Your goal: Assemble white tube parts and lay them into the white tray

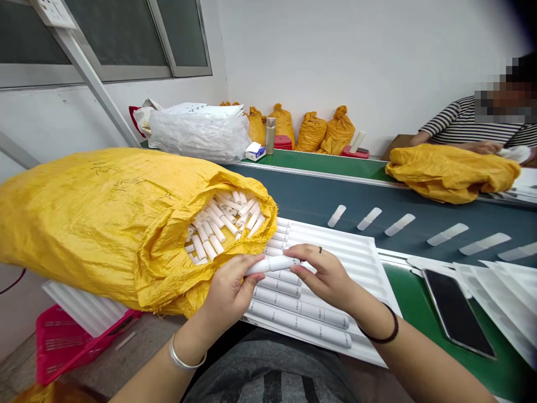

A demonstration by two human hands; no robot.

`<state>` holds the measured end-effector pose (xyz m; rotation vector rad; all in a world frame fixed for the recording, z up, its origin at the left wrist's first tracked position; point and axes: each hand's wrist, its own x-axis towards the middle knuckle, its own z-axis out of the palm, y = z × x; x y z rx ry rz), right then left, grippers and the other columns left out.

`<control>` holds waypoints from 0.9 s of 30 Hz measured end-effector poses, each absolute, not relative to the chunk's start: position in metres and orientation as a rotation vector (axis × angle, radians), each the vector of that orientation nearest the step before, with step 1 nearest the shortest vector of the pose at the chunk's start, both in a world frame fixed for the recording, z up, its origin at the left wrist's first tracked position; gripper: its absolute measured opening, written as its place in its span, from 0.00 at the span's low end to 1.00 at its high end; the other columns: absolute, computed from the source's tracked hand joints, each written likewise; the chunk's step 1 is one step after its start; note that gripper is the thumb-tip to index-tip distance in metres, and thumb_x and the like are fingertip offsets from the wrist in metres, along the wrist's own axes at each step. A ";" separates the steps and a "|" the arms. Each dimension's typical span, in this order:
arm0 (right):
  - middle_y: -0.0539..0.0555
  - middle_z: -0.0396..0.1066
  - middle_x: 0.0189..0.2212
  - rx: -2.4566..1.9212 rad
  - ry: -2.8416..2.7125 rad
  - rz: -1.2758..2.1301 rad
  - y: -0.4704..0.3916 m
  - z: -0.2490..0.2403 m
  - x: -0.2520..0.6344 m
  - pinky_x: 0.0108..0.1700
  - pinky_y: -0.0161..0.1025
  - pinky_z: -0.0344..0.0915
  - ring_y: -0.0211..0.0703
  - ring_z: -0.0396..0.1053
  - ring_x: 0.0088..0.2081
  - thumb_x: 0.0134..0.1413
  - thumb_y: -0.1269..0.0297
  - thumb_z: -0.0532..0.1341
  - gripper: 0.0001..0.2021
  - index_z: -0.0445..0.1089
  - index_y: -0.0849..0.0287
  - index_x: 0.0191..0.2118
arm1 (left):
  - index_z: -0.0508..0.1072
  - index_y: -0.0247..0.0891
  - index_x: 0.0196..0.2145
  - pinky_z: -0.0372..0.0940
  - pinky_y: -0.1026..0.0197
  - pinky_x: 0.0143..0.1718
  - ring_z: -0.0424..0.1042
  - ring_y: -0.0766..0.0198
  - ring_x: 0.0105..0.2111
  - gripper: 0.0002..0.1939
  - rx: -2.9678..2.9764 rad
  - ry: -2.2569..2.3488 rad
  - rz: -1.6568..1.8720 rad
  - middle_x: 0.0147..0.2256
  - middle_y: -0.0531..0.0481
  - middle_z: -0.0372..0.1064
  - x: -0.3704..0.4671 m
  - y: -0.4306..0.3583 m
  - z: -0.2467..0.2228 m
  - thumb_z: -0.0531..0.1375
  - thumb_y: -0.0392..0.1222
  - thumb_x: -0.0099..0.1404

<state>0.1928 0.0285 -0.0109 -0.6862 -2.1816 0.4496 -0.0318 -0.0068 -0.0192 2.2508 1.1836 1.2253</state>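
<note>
A white tube (272,264) is held level between my two hands. My left hand (232,284) is closed round its left end, and my right hand (321,274) pinches its right end, where small print shows. Below them lies a white ribbed tray (364,268), with printed white tubes (297,324) in its grooves on the left and near side. Left of the tray, a large yellow sack (104,207) lies on its side, its mouth open towards my hands. Several short white tubes (216,224) are heaped inside the mouth.
Several white tubes (400,224) lie spaced out on a dark belt (306,196). A phone (457,313) and white trays are at right. Across the belt sits a person in a striped top (457,120) by a yellow sack (448,170). A red basket (56,341) is at lower left.
</note>
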 end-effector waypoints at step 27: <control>0.64 0.75 0.35 -2.215 -1.927 0.459 0.156 -0.060 0.283 0.32 0.39 0.61 0.51 0.72 0.35 0.60 0.53 0.53 0.21 0.71 0.68 0.45 | 0.70 0.35 0.50 0.62 0.44 0.49 0.68 0.44 0.47 0.21 2.386 2.048 -0.028 0.46 0.33 0.67 -0.166 0.087 -0.078 0.49 0.30 0.61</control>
